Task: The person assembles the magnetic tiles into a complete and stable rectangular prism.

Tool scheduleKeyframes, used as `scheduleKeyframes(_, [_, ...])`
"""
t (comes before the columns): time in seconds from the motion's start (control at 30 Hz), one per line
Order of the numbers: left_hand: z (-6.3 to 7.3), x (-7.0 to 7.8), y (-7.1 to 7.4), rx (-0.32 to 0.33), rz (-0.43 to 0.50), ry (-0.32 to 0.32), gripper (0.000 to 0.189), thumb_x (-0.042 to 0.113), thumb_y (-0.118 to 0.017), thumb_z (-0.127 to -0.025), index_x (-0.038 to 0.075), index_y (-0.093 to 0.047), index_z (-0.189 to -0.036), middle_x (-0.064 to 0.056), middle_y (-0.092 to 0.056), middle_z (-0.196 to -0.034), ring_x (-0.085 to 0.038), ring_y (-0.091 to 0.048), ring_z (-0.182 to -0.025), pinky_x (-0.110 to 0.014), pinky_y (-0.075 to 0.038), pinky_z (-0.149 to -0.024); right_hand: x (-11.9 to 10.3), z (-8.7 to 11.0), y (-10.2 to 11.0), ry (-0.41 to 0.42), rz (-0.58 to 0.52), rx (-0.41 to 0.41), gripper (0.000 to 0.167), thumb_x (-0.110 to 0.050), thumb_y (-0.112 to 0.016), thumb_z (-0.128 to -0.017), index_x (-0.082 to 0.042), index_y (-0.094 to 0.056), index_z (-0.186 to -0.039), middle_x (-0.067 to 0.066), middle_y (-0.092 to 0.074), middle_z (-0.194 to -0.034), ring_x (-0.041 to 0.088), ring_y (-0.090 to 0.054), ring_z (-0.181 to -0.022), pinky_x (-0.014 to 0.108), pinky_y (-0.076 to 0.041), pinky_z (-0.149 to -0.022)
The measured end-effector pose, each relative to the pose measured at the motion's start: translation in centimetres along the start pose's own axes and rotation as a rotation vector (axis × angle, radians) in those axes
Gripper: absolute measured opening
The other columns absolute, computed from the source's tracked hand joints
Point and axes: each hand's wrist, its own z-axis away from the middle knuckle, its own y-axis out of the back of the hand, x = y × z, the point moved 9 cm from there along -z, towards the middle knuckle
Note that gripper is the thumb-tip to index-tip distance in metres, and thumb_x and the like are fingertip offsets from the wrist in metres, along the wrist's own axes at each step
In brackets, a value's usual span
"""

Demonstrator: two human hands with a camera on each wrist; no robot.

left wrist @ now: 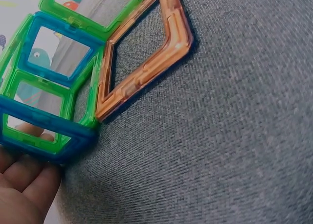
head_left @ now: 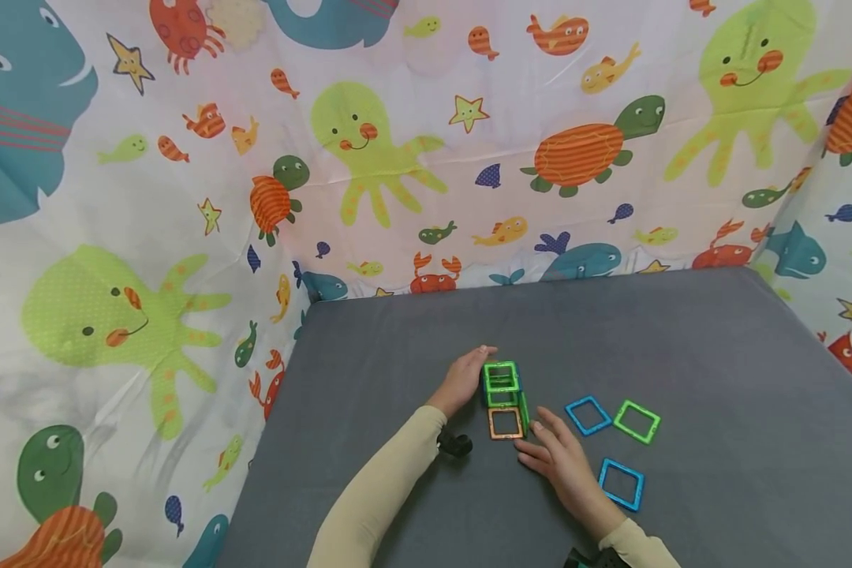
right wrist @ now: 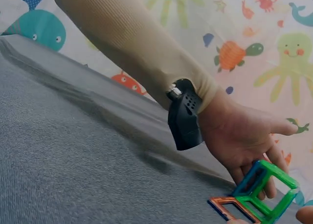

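A small cube of green and blue magnetic tiles (head_left: 501,364) stands on the grey cloth. An orange square magnetic tile (head_left: 491,424) lies flat joined to its near side, and a green tile (head_left: 525,413) stands upright along the orange tile's right edge. My left hand (head_left: 463,383) rests with extended fingers against the cube's left side; in the left wrist view its fingers (left wrist: 36,177) lie along the blue tile (left wrist: 39,117). My right hand (head_left: 559,461) is beside the upright green tile, fingers loosely extended, fingertips right at it. Between its fingers and thumb there is nothing held.
To the right of my right hand lie loose square tiles: a blue one (head_left: 572,418), a green one (head_left: 628,433) and a nearer blue one (head_left: 637,494). The grey cloth (head_left: 369,363) covers the table. A curtain with sea animals (head_left: 412,71) hangs behind and at both sides.
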Motion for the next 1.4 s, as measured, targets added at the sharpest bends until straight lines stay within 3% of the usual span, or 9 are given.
scheduleKeyframes(0.37, [0.4,-0.1,0.6,-0.011,0.004,0.009,0.067,0.061,-0.021,-0.107,0.02,-0.058,-0.146,-0.003,-0.051,-0.156,-0.025,-0.041,-0.15,-0.05,-0.031,-0.122,0.2,-0.4,-0.3,0.016,0.007,0.013,0.067,-0.034,-0.039,-0.111,0.0,-0.013,-0.162,0.031,-0.016,-0.165,0.033,-0.064,-0.125,0.032,-0.057,-0.095])
scheduleKeyframes(0.63, [1.0,-0.6,1.5,0.009,-0.015,-0.03,0.061,0.052,-0.021,-0.11,0.019,-0.057,-0.146,-0.005,-0.051,-0.156,-0.027,-0.041,-0.15,-0.05,-0.032,-0.121,-0.7,-0.2,-0.1,0.053,0.018,0.008,0.066,-0.033,-0.039,-0.111,0.001,-0.014,-0.162,0.03,-0.013,-0.167,0.027,-0.064,-0.125,0.024,-0.055,-0.092])
scheduleKeyframes(1.0, [3.4,-1.2,2.7,0.076,-0.078,-0.051,0.06,0.055,-0.027,-0.109,0.018,-0.056,-0.147,-0.004,-0.057,-0.15,-0.025,-0.049,-0.144,-0.048,-0.038,-0.118,-1.8,-0.9,1.0,0.118,0.102,0.034,0.063,-0.033,-0.039,-0.112,-0.001,-0.016,-0.162,0.027,-0.019,-0.166,0.041,-0.047,-0.141,0.018,-0.051,-0.095])
scheduleKeyframes(1.4, [6.6,-1.4,2.3,0.077,-0.08,-0.065,0.056,0.046,-0.038,-0.11,0.016,-0.043,-0.156,-0.005,-0.047,-0.159,-0.029,-0.045,-0.147,-0.051,-0.039,-0.117,-2.9,-2.9,1.4,0.14,0.286,0.033,0.064,-0.036,-0.04,-0.111,-0.002,-0.019,-0.162,0.028,-0.026,-0.164,0.042,-0.04,-0.147,0.047,-0.042,-0.114])
